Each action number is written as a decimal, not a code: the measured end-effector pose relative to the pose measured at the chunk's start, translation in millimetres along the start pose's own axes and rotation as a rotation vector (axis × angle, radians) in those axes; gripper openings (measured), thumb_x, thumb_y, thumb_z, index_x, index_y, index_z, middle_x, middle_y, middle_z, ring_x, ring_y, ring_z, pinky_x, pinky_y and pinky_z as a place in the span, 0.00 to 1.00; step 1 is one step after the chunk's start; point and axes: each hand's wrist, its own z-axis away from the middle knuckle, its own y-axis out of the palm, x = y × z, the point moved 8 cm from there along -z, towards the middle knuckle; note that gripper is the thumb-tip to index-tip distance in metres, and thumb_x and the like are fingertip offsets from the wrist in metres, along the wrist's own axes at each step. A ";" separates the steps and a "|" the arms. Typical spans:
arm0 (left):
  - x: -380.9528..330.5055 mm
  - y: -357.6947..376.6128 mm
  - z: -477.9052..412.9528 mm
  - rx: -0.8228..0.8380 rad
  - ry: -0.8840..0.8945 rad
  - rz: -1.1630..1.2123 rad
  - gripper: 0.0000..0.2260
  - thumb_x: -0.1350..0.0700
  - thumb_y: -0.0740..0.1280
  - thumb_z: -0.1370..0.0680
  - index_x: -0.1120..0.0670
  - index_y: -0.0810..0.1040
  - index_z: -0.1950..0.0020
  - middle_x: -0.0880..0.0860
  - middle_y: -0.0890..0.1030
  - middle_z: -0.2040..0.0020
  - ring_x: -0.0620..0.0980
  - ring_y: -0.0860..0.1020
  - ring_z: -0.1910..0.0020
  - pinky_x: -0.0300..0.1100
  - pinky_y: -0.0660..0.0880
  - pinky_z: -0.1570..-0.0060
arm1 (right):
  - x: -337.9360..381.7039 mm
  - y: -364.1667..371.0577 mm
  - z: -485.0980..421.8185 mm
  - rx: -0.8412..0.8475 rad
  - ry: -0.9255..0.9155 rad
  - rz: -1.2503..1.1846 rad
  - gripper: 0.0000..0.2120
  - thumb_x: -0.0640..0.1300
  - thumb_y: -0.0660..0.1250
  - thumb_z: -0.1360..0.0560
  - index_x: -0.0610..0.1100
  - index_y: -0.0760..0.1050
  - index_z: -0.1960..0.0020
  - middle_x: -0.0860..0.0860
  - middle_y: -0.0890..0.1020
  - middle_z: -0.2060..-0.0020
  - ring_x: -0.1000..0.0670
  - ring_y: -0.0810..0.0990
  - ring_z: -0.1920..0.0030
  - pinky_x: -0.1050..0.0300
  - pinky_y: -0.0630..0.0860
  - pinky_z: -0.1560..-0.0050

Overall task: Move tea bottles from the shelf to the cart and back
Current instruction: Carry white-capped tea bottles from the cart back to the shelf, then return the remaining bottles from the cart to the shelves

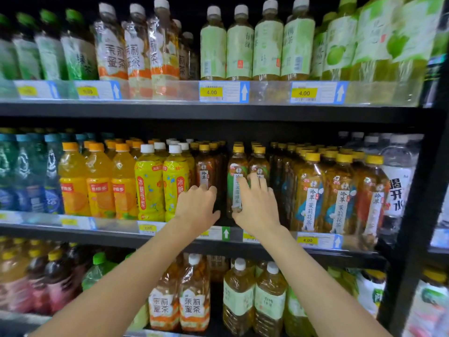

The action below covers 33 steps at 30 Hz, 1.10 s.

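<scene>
Amber tea bottles (205, 170) gripped by left hand (196, 208) and right hand (258, 206).

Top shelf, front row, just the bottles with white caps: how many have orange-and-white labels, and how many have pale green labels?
Orange-and-white label bottles: 3
Pale green label bottles: 4
Total: 7
</scene>
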 end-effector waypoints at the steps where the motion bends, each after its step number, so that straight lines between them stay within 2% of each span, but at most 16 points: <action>1: 3.0 -1.1 5.2 0.020 0.005 -0.038 0.21 0.44 0.66 0.22 0.52 0.72 0.33 0.52 0.77 0.40 0.54 0.77 0.41 0.47 0.76 0.53 | 5.5 -0.8 0.9 0.022 -0.014 0.013 0.38 0.50 0.73 0.27 0.46 0.58 0.23 0.44 0.62 0.25 0.42 0.60 0.25 0.47 0.63 0.28; 6: 31.3 -12.3 30.5 0.073 -0.017 -0.099 0.24 0.42 0.66 0.22 0.52 0.69 0.31 0.53 0.76 0.38 0.55 0.75 0.38 0.48 0.75 0.50 | 45.0 -7.7 7.9 0.088 -0.080 0.035 0.39 0.53 0.72 0.27 0.47 0.57 0.23 0.44 0.62 0.27 0.41 0.60 0.27 0.45 0.63 0.29; 9: 58.4 -22.4 51.9 0.110 -0.053 -0.121 0.29 0.40 0.67 0.23 0.52 0.67 0.28 0.53 0.75 0.36 0.56 0.75 0.36 0.49 0.75 0.48 | 79.6 -8.9 13.7 0.120 -0.126 0.048 0.40 0.54 0.72 0.27 0.46 0.57 0.23 0.44 0.62 0.27 0.41 0.60 0.26 0.45 0.63 0.29; 13: 113.1 -39.7 93.9 0.123 -0.106 -0.157 0.27 0.40 0.66 0.22 0.51 0.67 0.28 0.54 0.75 0.35 0.57 0.74 0.35 0.49 0.74 0.47 | 141.0 -10.1 22.5 0.126 -0.199 0.056 0.41 0.56 0.73 0.28 0.47 0.57 0.23 0.44 0.63 0.28 0.41 0.61 0.27 0.44 0.65 0.30; 16: 166.1 -54.6 135.0 0.134 -0.175 -0.178 0.28 0.40 0.66 0.22 0.51 0.65 0.28 0.54 0.75 0.35 0.58 0.74 0.36 0.49 0.74 0.48 | 199.0 -10.7 34.2 0.147 -0.261 0.039 0.40 0.55 0.72 0.27 0.46 0.57 0.22 0.44 0.62 0.26 0.40 0.59 0.26 0.42 0.61 0.29; 18: 203.6 -63.8 165.8 0.161 -0.225 -0.194 0.30 0.40 0.67 0.23 0.52 0.63 0.27 0.54 0.74 0.35 0.59 0.75 0.36 0.50 0.74 0.50 | 241.6 -9.8 44.4 0.178 -0.297 0.009 0.40 0.54 0.73 0.28 0.46 0.58 0.23 0.43 0.61 0.26 0.40 0.60 0.26 0.43 0.63 0.30; 21: 259.4 -76.0 214.6 0.197 -0.304 -0.229 0.32 0.40 0.66 0.23 0.51 0.61 0.24 0.55 0.73 0.33 0.59 0.74 0.36 0.51 0.74 0.47 | 309.0 -9.4 62.6 0.199 -0.366 -0.050 0.41 0.55 0.74 0.29 0.46 0.59 0.23 0.44 0.62 0.27 0.40 0.61 0.27 0.43 0.65 0.32; 26: 339.1 -101.8 302.6 0.231 -0.460 -0.304 0.28 0.40 0.65 0.23 0.52 0.65 0.28 0.55 0.74 0.37 0.59 0.75 0.38 0.51 0.74 0.49 | 423.1 -7.6 102.6 0.207 -0.509 -0.197 0.39 0.56 0.71 0.26 0.47 0.57 0.23 0.43 0.63 0.27 0.40 0.62 0.28 0.44 0.66 0.33; 33: 434.1 -134.5 413.6 0.260 -0.652 -0.370 0.32 0.37 0.67 0.24 0.51 0.63 0.26 0.54 0.74 0.35 0.57 0.76 0.37 0.50 0.75 0.50 | 561.9 2.6 151.7 0.298 -0.689 -0.335 0.40 0.57 0.72 0.27 0.48 0.56 0.23 0.44 0.63 0.29 0.40 0.63 0.29 0.44 0.67 0.33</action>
